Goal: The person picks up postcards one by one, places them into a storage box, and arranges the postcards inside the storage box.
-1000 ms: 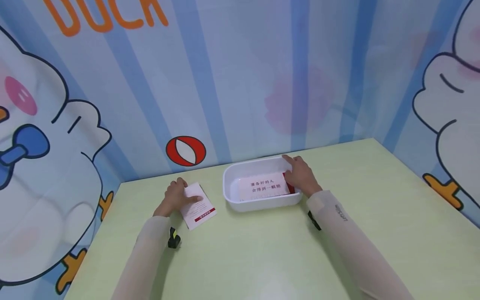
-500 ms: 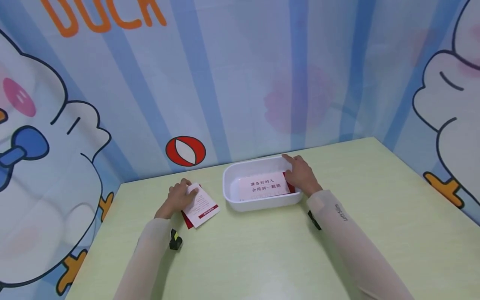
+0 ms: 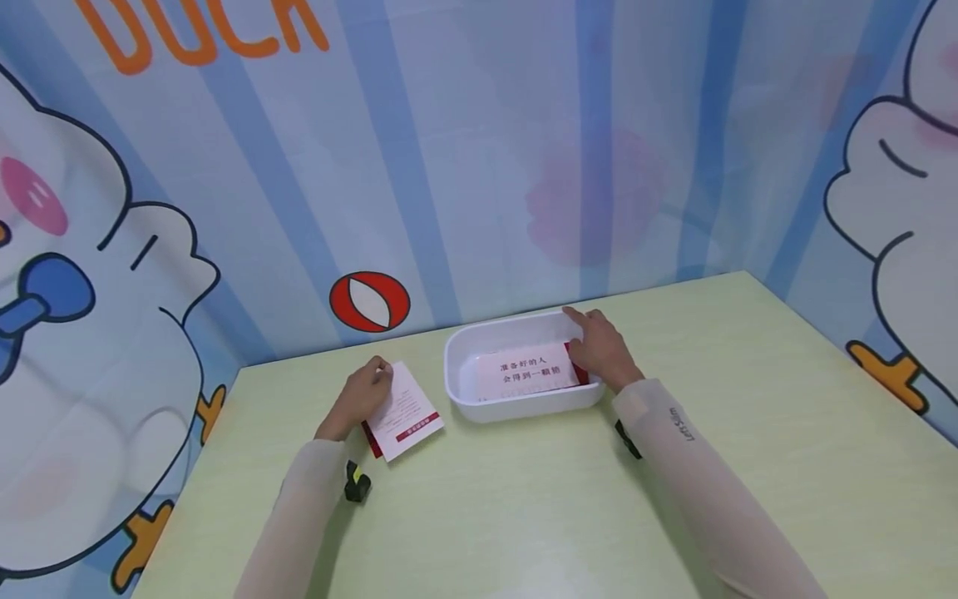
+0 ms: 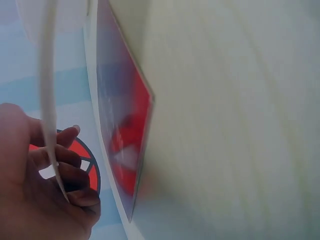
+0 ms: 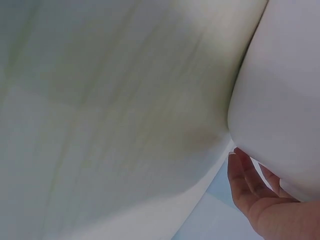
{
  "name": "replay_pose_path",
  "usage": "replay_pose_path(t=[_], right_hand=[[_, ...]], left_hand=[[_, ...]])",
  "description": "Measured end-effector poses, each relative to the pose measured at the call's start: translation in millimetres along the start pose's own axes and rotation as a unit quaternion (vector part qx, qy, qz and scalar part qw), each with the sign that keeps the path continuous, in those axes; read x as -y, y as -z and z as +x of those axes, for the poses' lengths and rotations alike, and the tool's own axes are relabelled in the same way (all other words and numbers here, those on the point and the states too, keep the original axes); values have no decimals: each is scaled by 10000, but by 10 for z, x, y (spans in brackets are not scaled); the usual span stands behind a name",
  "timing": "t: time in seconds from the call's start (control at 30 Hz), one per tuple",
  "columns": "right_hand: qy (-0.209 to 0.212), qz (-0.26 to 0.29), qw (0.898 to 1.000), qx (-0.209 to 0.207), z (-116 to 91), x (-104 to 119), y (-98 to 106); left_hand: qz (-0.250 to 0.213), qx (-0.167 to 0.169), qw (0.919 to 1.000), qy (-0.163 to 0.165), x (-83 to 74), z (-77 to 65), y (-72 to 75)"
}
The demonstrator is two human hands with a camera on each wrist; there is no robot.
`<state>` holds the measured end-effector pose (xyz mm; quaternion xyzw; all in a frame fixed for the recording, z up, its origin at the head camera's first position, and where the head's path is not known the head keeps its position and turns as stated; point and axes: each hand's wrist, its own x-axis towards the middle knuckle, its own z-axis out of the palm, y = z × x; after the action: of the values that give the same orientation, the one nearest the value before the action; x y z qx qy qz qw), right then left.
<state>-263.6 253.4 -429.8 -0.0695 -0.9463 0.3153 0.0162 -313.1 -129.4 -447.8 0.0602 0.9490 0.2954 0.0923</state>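
My left hand (image 3: 362,395) pinches the upper left edge of a white printed card (image 3: 410,416) with a dark red band. In the left wrist view this card (image 4: 47,75) appears edge-on, raised off the table. Beneath it a glossy red card (image 4: 141,112) lies on the tabletop; in the head view only its red corner (image 3: 372,441) peeks out. My right hand (image 3: 604,353) grips the right end of a white plastic tray (image 3: 516,408), fingers (image 5: 242,180) against its outer wall. Inside the tray lies a white card with Chinese lettering (image 3: 527,370) and a red end.
The pale green table (image 3: 509,516) meets a blue striped backdrop (image 3: 479,166) right behind the tray. Cartoon ducks and a red ball (image 3: 370,301) are printed on it. A small black device (image 3: 358,482) sits at my left wrist.
My left hand has curled in and drawn the white card up and slightly right, uncovering part of the red card below. My right hand and the tray have stayed put.
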Motion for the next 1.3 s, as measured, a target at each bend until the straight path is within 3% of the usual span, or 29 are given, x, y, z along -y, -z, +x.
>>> replay_pose_path(t=[0.6,0.97,1.3], right_hand=[[-4,-130,9999,-5,-4,31,-9],[-83,-124,9999,57,-40,36,-23],[-100,-99,9999,-3,-21,26,-28]], left_hand=[[-348,-232,9990,-172,-218,-125,-3],[-937,-289,9948,-259,-406,-203,-24],[-1720,-395,9839,-276,-655,-185,-72]])
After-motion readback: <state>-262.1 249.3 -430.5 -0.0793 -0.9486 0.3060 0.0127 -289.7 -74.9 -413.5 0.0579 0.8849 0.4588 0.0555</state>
